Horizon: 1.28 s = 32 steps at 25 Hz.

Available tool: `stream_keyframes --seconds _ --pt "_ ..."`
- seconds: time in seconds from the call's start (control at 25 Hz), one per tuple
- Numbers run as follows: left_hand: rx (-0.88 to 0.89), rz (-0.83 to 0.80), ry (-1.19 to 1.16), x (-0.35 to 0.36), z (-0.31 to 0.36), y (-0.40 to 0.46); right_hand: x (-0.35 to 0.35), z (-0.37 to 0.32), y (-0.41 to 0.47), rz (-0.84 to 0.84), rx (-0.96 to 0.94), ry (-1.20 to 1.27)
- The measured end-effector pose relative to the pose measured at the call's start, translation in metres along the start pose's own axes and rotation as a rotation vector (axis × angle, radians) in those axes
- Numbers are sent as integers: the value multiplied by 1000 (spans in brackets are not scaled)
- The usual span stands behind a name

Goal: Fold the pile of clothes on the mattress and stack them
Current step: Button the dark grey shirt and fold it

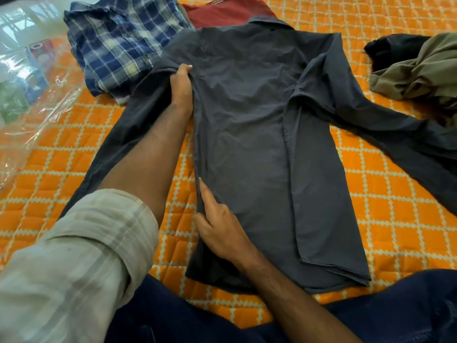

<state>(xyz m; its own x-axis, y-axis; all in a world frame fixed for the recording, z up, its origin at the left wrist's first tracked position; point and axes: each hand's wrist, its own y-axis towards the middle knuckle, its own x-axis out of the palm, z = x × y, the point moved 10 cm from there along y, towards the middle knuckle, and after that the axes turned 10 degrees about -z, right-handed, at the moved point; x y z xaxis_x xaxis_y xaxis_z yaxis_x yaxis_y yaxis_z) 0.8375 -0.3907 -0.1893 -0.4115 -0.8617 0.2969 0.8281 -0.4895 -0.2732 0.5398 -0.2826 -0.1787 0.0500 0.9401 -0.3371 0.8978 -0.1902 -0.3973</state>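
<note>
Though no label readable, both grips apparently pinching grey shirt (247,134): left hand (181,87) near shoulder, right hand (220,233) lower.

Both hands (181,81) on grey shirt (242,134)

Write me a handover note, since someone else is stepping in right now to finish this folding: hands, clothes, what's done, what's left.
Left hand: grips the grey shirt at its left shoulder fold.
Right hand: fingers on the same left edge, lower down near the hem, pinching the fold.
Grey shirt lies spread on the orange mattress; its left side is being folded in, both sleeves lie out to the sides.
Done: folded blue plaid shirt and red garment sit at the far left.
Left: finish the grey shirt and stack it, then fold the crumpled olive and black clothes at far right.
</note>
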Motion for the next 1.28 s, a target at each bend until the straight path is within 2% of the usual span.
stream_keyframes --seconds 0.08,0.24,0.32,0.4,0.48,0.56,0.92,1.0,1.08,1.12,1.2,1.28 --pt "76 50 244 17 11 2 -13 0 -14 10 -54 102" --pt "252 -108 839 112 19 -23 -52 18 -48 44 -60 149" --pt "283 -216 1033 159 3 -38 -66 30 -65 36 -53 80" --pt "243 -287 1154 188 -20 -45 -77 43 -79 43 -31 -75" --pt "220 -263 1299 195 -37 -42 -84 60 -83 46 31 -220" --pt "195 -231 1448 193 -55 -37 -89 80 -84 3 112 -265" --pt "186 -140 1643 179 -76 -30 -88 94 -87 -74 202 -465" --pt "192 -137 1647 168 -75 -43 -93 84 -97 12 213 -631" --pt "262 -218 1663 155 -86 -75 -94 68 -110 169 106 -777" --pt "295 -308 1691 151 -96 -96 -88 65 -113 192 33 -821" --pt "354 -503 1760 140 -119 -148 -70 67 -122 97 -101 -883" --pt "390 -602 1812 125 -130 -196 -54 73 -134 -56 -183 -937"
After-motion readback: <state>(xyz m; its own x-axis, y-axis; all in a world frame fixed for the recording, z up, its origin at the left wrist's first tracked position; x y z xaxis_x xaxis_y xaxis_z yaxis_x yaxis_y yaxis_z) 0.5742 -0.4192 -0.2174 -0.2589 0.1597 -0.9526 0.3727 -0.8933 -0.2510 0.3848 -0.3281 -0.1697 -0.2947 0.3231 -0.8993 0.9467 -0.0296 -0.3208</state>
